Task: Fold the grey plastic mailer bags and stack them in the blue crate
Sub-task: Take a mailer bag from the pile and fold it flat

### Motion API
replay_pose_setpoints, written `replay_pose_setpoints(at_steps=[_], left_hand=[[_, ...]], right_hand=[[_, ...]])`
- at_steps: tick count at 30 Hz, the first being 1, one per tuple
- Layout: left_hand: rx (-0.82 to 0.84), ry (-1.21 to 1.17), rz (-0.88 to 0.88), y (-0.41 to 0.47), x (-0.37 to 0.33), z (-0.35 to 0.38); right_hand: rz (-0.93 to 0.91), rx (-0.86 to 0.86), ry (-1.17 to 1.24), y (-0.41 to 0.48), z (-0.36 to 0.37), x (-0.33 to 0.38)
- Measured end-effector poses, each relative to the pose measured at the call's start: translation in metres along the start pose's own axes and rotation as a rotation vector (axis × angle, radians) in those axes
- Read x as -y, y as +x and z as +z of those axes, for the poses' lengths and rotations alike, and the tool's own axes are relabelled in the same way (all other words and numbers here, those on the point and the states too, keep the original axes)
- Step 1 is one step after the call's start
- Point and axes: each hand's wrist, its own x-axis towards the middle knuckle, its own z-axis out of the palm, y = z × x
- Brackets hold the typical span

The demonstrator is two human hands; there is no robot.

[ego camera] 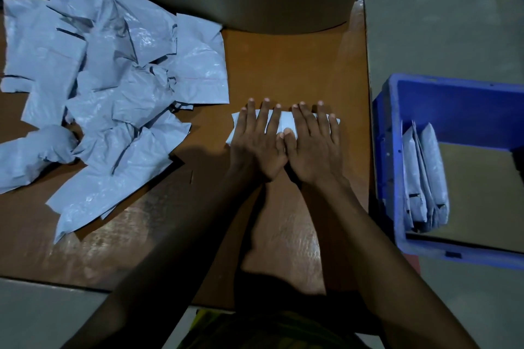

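Head view. One grey mailer bag lies on the brown desk, folded into a narrow strip running left to right, pale and smooth where it shows. The left hand and right hand lie side by side on top of it, palms down, fingers straight and spread, pressing it flat; neither hand is curled round anything. The thumbs meet at the strip's middle.

A loose pile of unfolded bags covers the desk's left part, crumpled and overlapping, some with dark edge strips. It lies near the strip but apart from it.

The blue crate stands just beside the desk's right edge. Folded bags stand on edge against its left wall.
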Motion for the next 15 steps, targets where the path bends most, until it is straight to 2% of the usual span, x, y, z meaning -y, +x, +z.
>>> replay_pose_setpoints(at_steps=[5,9,15], left_hand=[[-0.007,-0.062,0.019,-0.039,-0.007,-0.008],[0.009,-0.046,0.02,-0.023,-0.001,-0.004],[0.192,0.049,-0.017,-0.011,-0.003,-0.007]], right_hand=[[-0.002,-0.068,-0.013,-0.047,0.003,0.009],[0.003,-0.027,-0.008,-0.025,0.005,0.005],[-0.013,0.009,-0.014,-0.013,0.003,0.001]])
